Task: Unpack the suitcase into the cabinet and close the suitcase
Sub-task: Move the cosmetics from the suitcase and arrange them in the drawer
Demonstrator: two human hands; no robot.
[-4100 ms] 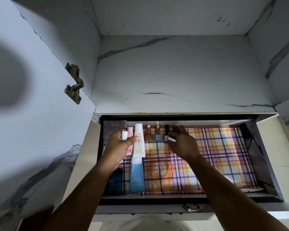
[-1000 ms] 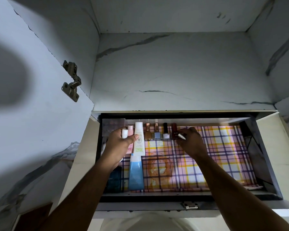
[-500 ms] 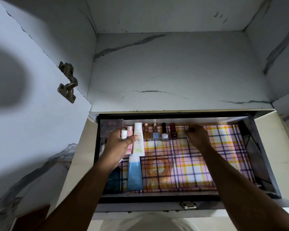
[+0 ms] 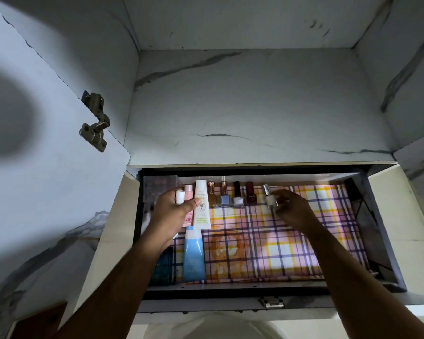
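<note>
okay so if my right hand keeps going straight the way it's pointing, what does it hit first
Probably the drawer's back wall. The right hand, holding the pale nail polish bottle, points toward the gap right of the dark red bottle; depth is unclear.

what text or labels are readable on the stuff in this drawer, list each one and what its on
"ZLAYO" or similar, too blurred to be sure: dark red nail polish bottle.
White tube: round logo and teal print, too small to read.
Pink tube: red letters, partly hidden by the left hand.
Blue tube and dark box: faint print, unreadable.
</note>
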